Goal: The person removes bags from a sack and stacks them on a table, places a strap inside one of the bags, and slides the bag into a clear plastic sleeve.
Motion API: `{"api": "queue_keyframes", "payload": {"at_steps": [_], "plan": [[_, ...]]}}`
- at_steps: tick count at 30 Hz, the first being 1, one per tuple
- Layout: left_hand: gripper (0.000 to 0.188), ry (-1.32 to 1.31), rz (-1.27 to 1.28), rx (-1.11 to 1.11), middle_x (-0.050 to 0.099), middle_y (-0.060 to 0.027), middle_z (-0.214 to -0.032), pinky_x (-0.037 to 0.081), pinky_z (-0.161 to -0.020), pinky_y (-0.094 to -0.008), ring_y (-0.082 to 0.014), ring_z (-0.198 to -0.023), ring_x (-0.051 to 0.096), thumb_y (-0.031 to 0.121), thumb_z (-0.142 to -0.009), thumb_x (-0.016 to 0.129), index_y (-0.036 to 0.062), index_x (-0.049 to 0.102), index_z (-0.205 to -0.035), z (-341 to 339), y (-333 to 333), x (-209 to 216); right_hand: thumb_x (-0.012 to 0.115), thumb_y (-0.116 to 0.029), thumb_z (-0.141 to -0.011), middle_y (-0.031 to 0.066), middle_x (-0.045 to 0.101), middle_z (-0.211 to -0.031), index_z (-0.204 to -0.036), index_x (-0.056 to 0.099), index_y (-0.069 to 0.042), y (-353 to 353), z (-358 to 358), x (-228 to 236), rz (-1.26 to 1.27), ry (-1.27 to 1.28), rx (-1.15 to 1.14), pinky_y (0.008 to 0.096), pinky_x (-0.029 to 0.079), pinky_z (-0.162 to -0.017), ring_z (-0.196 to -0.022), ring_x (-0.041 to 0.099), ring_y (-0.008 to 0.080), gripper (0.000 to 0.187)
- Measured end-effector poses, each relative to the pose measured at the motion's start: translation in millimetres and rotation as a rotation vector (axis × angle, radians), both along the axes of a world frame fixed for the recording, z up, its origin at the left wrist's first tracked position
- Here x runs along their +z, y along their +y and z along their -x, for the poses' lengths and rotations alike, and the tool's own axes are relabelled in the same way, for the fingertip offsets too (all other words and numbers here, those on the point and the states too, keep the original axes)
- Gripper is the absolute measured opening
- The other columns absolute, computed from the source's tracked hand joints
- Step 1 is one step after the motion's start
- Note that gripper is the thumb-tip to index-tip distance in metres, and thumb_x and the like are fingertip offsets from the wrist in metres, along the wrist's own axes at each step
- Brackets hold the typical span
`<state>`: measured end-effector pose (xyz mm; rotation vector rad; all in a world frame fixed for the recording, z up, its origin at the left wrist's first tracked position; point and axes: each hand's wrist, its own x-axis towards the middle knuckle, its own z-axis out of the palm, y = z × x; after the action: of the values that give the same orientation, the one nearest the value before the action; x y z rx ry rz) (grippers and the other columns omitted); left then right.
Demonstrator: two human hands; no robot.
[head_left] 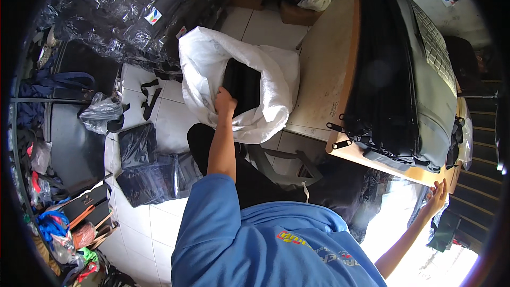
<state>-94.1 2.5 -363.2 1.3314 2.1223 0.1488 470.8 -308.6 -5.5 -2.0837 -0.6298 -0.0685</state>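
While the left hand (224, 101) reaches into the big white woven plastic sack (276, 82) on the tiled floor, fingers curled on its rim, the dark flat bag (241, 85) inside stands upright, long axis pointing up; the right hand (438, 194), fingers spread, touches the wooden table edge (396, 170)

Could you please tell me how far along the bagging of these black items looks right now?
Partly done, it seems. Done: a dark item already sits inside the white sack. In hand: the left hand reaches into the sack's mouth, touching that item, while the right hand rests at the wooden table edge. Left: black bags are stacked on the table, and flat dark packets lie on the floor.
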Motion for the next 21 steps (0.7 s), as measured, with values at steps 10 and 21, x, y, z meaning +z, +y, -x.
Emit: {"api": "queue_keyframes", "payload": {"at_steps": [10,21], "plan": [[0.035,0.076,-0.176,-0.18,0.062,-0.0279,-0.092,0.047,-0.081,-0.05,-0.0445,-0.089,0.06,0.017,-0.078,0.055,-0.0041,0.049,-0.106,22.5,3.8,81.0,0.054,-0.029,-0.092,0.0039,0.063,-0.092,-0.12,0.057,-0.01,7.1,23.1,20.4,-0.163,-0.052,0.03,0.0161,0.035,-0.055,-0.072,0.052,0.0053,0.034],[0.051,0.113,-0.414,-0.23,0.061,-0.0298,-0.093,0.045,-0.081,-0.0487,-0.0439,-0.091,0.058,0.028,-0.078,0.062,-0.0022,0.049,-0.117,33.6,-48.6,254.1,0.052,-0.018,-0.093,0.0063,0.062,-0.086,-0.119,0.055,0.0,41.8,59.9,22.9,-0.569,0.08,0.266,0.0189,0.036,-0.058,-0.066,0.048,0.0063,0.032]]}}
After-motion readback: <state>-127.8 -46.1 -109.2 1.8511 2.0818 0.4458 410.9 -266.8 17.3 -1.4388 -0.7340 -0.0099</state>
